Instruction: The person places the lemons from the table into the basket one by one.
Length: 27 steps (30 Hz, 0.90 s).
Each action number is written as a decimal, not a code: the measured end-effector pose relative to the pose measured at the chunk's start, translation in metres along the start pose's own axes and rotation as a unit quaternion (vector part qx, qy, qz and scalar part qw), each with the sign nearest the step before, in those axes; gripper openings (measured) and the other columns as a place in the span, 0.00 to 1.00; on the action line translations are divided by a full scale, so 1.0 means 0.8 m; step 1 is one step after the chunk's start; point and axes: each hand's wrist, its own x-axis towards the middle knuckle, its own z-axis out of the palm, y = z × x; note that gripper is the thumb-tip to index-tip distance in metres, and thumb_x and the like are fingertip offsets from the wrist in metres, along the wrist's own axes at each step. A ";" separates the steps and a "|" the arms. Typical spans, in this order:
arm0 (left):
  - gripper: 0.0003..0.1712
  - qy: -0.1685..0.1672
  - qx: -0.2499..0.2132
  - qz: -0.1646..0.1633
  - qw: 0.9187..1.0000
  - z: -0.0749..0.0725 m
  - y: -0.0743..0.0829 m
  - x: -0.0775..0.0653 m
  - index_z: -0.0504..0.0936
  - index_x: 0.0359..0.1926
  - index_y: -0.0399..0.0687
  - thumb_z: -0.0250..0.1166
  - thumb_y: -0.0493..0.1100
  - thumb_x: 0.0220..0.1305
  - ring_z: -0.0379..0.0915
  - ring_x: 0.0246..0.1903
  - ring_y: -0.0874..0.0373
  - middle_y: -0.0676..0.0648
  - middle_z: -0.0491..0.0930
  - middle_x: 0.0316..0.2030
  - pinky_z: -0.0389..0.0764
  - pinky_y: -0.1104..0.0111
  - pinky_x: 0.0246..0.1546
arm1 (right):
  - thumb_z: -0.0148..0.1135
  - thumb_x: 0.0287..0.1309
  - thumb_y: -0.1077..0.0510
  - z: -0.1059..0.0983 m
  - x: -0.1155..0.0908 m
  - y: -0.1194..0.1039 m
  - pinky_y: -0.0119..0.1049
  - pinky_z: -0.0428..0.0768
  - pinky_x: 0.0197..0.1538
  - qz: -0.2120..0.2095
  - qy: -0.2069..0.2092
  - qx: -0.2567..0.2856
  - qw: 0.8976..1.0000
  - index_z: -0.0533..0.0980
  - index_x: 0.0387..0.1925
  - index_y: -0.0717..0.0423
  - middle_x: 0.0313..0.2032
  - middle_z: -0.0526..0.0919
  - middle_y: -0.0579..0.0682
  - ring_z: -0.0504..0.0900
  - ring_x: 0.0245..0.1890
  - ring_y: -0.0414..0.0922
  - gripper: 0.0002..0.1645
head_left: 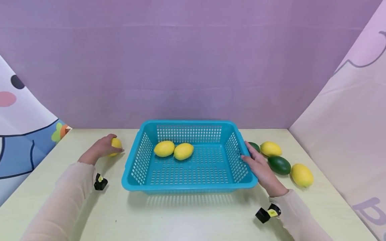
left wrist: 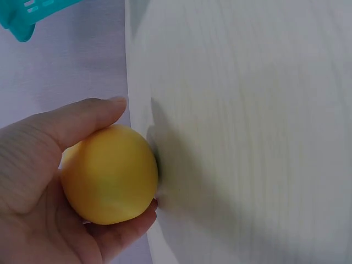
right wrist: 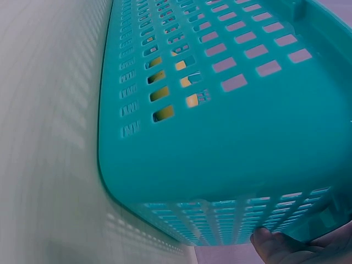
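Observation:
At the left of the table in the head view, my left hand (head_left: 102, 147) grips a yellow lemon (head_left: 116, 144). The left wrist view shows thumb and fingers round the lemon (left wrist: 110, 176), close to the tabletop. A blue plastic basket (head_left: 193, 186) with slotted walls stands in the middle. Two lemons lie together inside it, a left one (head_left: 164, 148) and a right one (head_left: 183, 151). My right hand (head_left: 265, 170) holds the basket's right end at the rim. In the right wrist view, a fingertip (right wrist: 264, 237) is against the slotted end wall.
Right of the basket lie a dark green fruit (head_left: 279, 165), another green one (head_left: 254, 146) partly hidden by the right hand, and two lemons, one at the back (head_left: 271, 148) and one nearer (head_left: 302, 175). A purple cloth backdrop (head_left: 193, 67) rises behind the pale table (head_left: 181, 221).

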 end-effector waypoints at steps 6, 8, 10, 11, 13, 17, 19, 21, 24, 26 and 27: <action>0.49 0.000 -0.001 -0.001 1.000 0.002 -0.003 0.003 0.50 0.65 0.25 0.64 0.52 0.58 0.65 0.47 0.35 0.25 0.65 0.52 0.71 0.41 0.48 | 0.41 0.71 0.59 0.000 0.000 0.000 0.57 0.66 0.60 0.006 -0.001 0.005 1.000 0.36 0.73 0.56 0.72 0.43 0.63 0.55 0.67 0.64 0.38; 0.49 0.001 -0.002 -0.002 1.000 0.002 -0.003 0.004 0.50 0.66 0.25 0.64 0.52 0.58 0.65 0.47 0.34 0.25 0.65 0.53 0.71 0.41 0.49 | 0.41 0.71 0.59 -0.001 0.000 0.000 0.57 0.66 0.60 0.005 0.000 0.005 1.000 0.36 0.73 0.56 0.72 0.44 0.63 0.55 0.67 0.64 0.37; 0.48 0.003 -0.002 -0.002 1.000 0.002 -0.003 0.004 0.50 0.66 0.25 0.64 0.52 0.58 0.64 0.47 0.34 0.25 0.65 0.53 0.71 0.41 0.49 | 0.41 0.71 0.59 -0.001 0.000 0.000 0.56 0.66 0.60 0.005 0.000 0.005 1.000 0.36 0.73 0.56 0.72 0.44 0.64 0.55 0.67 0.64 0.37; 0.48 0.004 -0.002 -0.003 1.000 0.002 -0.003 0.004 0.50 0.65 0.25 0.64 0.52 0.58 0.64 0.47 0.34 0.25 0.64 0.53 0.71 0.41 0.49 | 0.41 0.71 0.59 -0.001 0.000 0.000 0.56 0.66 0.60 0.004 -0.001 0.004 1.000 0.36 0.73 0.57 0.72 0.43 0.64 0.55 0.67 0.64 0.37; 0.48 0.005 -0.004 -0.004 1.000 0.002 -0.004 0.003 0.51 0.65 0.26 0.64 0.52 0.58 0.64 0.47 0.34 0.25 0.64 0.54 0.70 0.41 0.50 | 0.41 0.71 0.60 0.000 0.001 0.000 0.56 0.66 0.60 0.003 -0.002 0.003 1.000 0.36 0.73 0.57 0.72 0.43 0.64 0.54 0.68 0.64 0.38; 0.47 0.013 -0.001 0.005 1.000 0.002 -0.004 0.002 0.52 0.65 0.26 0.64 0.52 0.58 0.65 0.46 0.35 0.26 0.65 0.53 0.71 0.41 0.48 | 0.41 0.71 0.60 0.000 0.001 0.000 0.57 0.66 0.60 0.001 -0.002 0.000 1.000 0.36 0.73 0.57 0.72 0.43 0.63 0.54 0.68 0.64 0.38; 0.46 0.018 0.004 0.012 1.000 0.002 -0.004 0.003 0.53 0.64 0.26 0.64 0.52 0.58 0.65 0.46 0.35 0.26 0.66 0.53 0.71 0.41 0.48 | 0.41 0.71 0.60 -0.001 0.002 0.000 0.57 0.66 0.60 0.000 0.000 0.000 1.000 0.36 0.73 0.57 0.72 0.43 0.63 0.53 0.68 0.64 0.38; 0.45 0.021 0.007 0.014 1.000 0.002 -0.005 0.004 0.54 0.64 0.26 0.63 0.51 0.58 0.65 0.46 0.35 0.26 0.66 0.52 0.71 0.41 0.48 | 0.41 0.71 0.60 -0.001 0.002 0.000 0.57 0.66 0.60 0.000 0.001 0.001 1.000 0.36 0.73 0.57 0.72 0.43 0.63 0.53 0.68 0.64 0.38; 0.44 0.022 0.008 0.007 1.000 0.004 -0.006 0.005 0.55 0.64 0.27 0.63 0.51 0.58 0.65 0.46 0.35 0.26 0.66 0.53 0.71 0.41 0.49 | 0.41 0.71 0.60 0.000 0.002 0.000 0.56 0.66 0.60 0.002 0.001 0.000 1.000 0.36 0.73 0.58 0.72 0.43 0.63 0.52 0.68 0.64 0.38; 0.44 0.021 0.007 0.005 1.000 0.004 -0.006 0.004 0.55 0.65 0.28 0.63 0.50 0.58 0.65 0.47 0.35 0.26 0.66 0.53 0.70 0.41 0.49 | 0.41 0.71 0.60 0.000 0.002 0.000 0.56 0.66 0.60 0.003 0.002 -0.001 1.000 0.36 0.73 0.58 0.72 0.43 0.63 0.52 0.69 0.64 0.38; 0.43 0.021 0.007 0.005 1.000 0.004 -0.006 0.005 0.55 0.65 0.28 0.63 0.50 0.58 0.65 0.47 0.35 0.26 0.66 0.53 0.70 0.41 0.49 | 0.41 0.71 0.60 0.000 0.001 0.000 0.56 0.66 0.60 0.003 0.003 -0.001 1.000 0.36 0.73 0.58 0.72 0.43 0.63 0.52 0.69 0.64 0.38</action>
